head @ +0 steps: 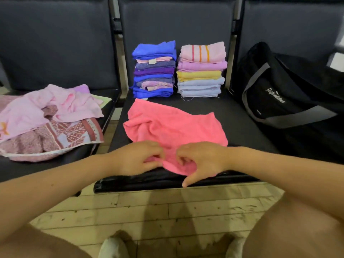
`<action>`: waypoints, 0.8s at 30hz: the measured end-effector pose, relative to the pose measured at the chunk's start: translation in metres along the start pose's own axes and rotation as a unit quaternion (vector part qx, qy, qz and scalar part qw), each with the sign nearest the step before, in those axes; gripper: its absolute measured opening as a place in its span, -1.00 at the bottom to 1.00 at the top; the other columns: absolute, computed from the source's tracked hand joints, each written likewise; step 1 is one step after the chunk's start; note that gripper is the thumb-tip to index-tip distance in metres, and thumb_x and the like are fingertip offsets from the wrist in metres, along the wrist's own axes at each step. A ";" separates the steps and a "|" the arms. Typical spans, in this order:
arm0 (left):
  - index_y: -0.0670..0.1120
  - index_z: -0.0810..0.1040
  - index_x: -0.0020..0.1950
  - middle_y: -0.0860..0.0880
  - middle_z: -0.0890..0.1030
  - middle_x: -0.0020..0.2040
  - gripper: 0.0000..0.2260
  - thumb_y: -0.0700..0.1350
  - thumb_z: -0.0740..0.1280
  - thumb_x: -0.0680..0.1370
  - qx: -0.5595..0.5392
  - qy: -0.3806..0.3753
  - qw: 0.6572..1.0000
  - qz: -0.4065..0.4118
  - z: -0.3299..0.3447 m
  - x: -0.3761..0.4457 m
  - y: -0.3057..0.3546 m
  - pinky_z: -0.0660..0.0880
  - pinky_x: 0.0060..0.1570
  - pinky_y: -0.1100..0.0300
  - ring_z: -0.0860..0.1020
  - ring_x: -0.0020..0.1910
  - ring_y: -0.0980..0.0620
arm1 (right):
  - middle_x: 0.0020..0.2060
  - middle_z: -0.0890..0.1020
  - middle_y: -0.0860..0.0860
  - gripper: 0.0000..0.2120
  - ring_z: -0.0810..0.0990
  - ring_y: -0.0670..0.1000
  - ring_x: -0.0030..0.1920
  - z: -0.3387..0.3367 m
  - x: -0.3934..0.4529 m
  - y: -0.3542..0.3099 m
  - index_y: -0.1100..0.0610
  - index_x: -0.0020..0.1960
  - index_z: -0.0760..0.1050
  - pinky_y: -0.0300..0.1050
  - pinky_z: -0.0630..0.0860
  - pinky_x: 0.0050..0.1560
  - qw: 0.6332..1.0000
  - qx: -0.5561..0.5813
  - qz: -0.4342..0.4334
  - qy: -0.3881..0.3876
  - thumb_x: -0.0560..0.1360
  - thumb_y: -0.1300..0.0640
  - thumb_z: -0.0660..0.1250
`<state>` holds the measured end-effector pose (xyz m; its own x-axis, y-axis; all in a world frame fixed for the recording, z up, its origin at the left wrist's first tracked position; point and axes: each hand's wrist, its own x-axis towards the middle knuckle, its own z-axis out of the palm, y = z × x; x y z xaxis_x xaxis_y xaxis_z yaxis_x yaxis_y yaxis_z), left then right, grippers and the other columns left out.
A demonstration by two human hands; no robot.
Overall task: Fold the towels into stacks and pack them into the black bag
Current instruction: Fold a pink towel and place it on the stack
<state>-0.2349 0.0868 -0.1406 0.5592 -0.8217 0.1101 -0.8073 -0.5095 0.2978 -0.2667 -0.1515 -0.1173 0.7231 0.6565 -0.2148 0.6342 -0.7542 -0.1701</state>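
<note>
Towel: pink towel (173, 125) lies crumpled on the bench (240, 120), its near edge under both hands.
Hands: left hand (137, 158) and right hand (202, 161) each pinch that edge.
Risk: uneven pull could skew the fold.
Beyond: stacks (178, 69); bag (290, 94) right.

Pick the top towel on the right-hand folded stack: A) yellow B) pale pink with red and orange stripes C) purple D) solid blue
B: the right stack is capped by a pale pink towel with red and orange stripes; the blue towel tops the other stack, to its left.
</note>
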 end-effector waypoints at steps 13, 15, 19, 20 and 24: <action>0.09 0.36 -0.05 0.08 0.44 -0.33 -0.84 0.15 0.24 0.56 0.059 0.094 0.976 -0.186 -0.051 0.020 0.000 0.36 -0.31 0.17 0.51 -0.32 0.07 | -0.22 0.49 0.12 -0.85 0.37 0.09 -0.17 -0.045 0.018 0.044 0.16 -0.16 0.35 -0.05 0.22 -0.22 0.978 0.011 0.170 0.119 0.49 0.36 0.11; 0.01 0.42 -0.03 0.10 0.43 -0.31 -0.89 0.03 0.23 0.59 0.104 0.095 0.974 -0.179 -0.051 0.026 -0.012 0.34 -0.26 0.12 0.53 -0.21 -0.03 | -0.30 0.44 0.05 -0.79 0.36 0.11 -0.18 -0.044 0.021 0.062 0.15 -0.30 0.28 -0.07 0.22 -0.22 0.973 0.013 0.204 0.106 0.45 0.37 0.14; -0.08 0.44 -0.18 0.05 0.46 -0.28 -0.80 -0.07 0.19 0.63 0.090 0.093 0.974 -0.188 -0.047 0.038 -0.031 0.36 -0.21 0.09 0.48 -0.22 -0.06 | -0.35 0.42 0.01 -0.76 0.43 0.14 -0.16 -0.037 0.026 0.094 0.14 -0.36 0.30 -0.09 0.27 -0.20 0.949 0.071 0.271 0.146 0.45 0.33 0.14; -0.10 0.45 -0.21 0.02 0.49 -0.28 -0.76 -0.06 0.18 0.63 0.077 0.093 0.973 -0.196 -0.046 0.041 -0.035 0.40 -0.19 0.06 0.48 -0.24 -0.06 | -0.28 0.50 0.02 -0.82 0.46 0.14 -0.11 -0.034 0.028 0.102 0.15 -0.29 0.37 -0.08 0.32 -0.16 0.937 0.092 0.289 0.174 0.48 0.27 0.15; -0.08 0.41 -0.32 -0.02 0.48 -0.36 -0.65 0.02 0.18 0.63 0.076 0.090 0.968 -0.222 -0.040 0.053 -0.045 0.31 -0.28 0.11 0.42 -0.33 -0.01 | 0.05 0.57 0.09 -0.60 0.54 0.13 0.05 -0.019 0.030 0.130 0.17 0.23 0.39 -0.04 0.45 -0.02 0.910 0.099 0.367 0.167 0.49 -0.03 0.28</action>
<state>-0.1617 0.0761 -0.1103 0.8697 -0.4628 0.1719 -0.4914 -0.8446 0.2124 -0.1575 -0.2300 -0.1273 0.9958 -0.0816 -0.0419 -0.0900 -0.9571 -0.2755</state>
